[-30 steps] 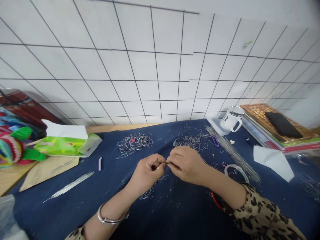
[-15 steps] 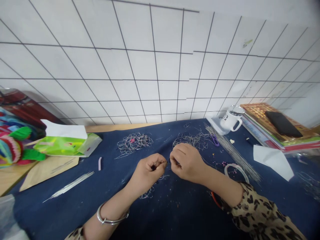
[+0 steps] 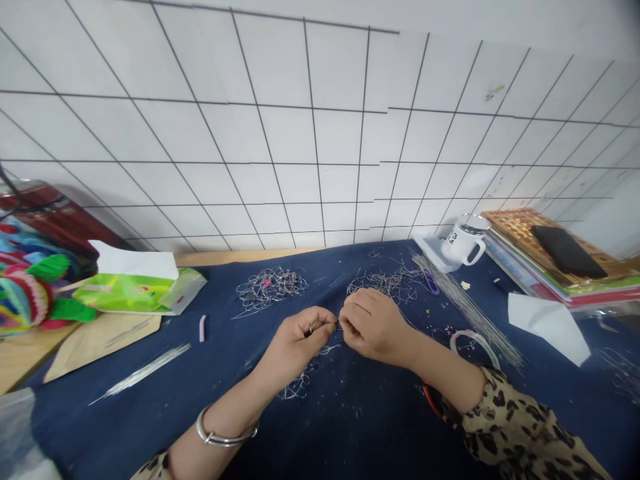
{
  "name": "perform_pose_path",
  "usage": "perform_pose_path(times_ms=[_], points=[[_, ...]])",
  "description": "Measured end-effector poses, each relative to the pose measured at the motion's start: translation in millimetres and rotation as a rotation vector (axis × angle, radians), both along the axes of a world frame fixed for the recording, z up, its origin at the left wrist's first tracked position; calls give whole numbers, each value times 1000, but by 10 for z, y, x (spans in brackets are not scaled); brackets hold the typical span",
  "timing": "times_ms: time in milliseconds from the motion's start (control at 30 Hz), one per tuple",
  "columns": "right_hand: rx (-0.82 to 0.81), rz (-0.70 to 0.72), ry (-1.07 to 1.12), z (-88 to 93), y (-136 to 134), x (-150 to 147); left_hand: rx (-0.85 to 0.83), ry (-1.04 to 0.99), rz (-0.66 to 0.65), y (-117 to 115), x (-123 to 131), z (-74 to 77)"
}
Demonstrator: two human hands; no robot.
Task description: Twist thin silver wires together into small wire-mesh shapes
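My left hand [image 3: 303, 337] is closed, thumb and forefinger pinched together at the middle of the dark blue cloth [image 3: 240, 427]. Close against its fingertips, my right hand [image 3: 373, 327] is also closed, its fingers curled in. A tiny dark bit and what looks like fine wire show where the fingertips meet; most of it is hidden. Below the left hand lies a small tangle of wire loops [image 3: 299, 387] with dark specks. Beyond the hands are a tangled wire pile [image 3: 270, 288] with a pink spot, and another wire tangle [image 3: 395, 283] partly behind my right hand.
At right lie a bundle of straight wires [image 3: 470, 313], a purple clip [image 3: 431, 283], a clear ring [image 3: 475, 340], a white mug [image 3: 463, 243] and books with a phone [image 3: 567, 250]. At left are thin wires [image 3: 143, 373], a green packet [image 3: 135, 292] and a bright knitted thing [image 3: 35, 293].
The left fingers have shifted slightly and stay pinched beside the right hand. The whole view has moved a little; things on the cloth lie as before.
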State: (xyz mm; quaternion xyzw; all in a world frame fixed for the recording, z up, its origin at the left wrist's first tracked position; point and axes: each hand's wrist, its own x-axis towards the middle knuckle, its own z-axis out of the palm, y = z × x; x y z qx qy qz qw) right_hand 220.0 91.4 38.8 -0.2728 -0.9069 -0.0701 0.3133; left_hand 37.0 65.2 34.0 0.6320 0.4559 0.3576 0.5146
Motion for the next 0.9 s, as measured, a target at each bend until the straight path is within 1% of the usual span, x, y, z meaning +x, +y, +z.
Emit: perform_pose_path(times_ms=[167, 300, 400, 500, 600, 667, 733, 800, 900], points=[[-28, 19, -8, 11, 10, 0, 45, 50, 10, 3, -18, 12], [-40, 35, -19, 2, 0, -20, 131, 120, 62, 0, -13, -18], [-70, 40, -5, -14, -7, -35, 170, 150, 102, -5, 9, -13], [-122, 41, -4, -20, -11, -38, 184, 119, 134, 11, 14, 13], [-166, 56, -11, -23, -7, -32, 141, 51, 182, 49, -23, 27], [-185, 53, 11, -27, 4, -25, 103, 31, 168, 76, -59, 24], [-198, 38, 48, -29, 18, -16, 85, 30, 112, 94, -89, 18], [-210, 26, 71, -23, 30, -7, 74, 27, 67, 102, -110, 19], [-226, 26, 82, -1, 37, 2, 74, 38, 37, 103, -127, 46]])
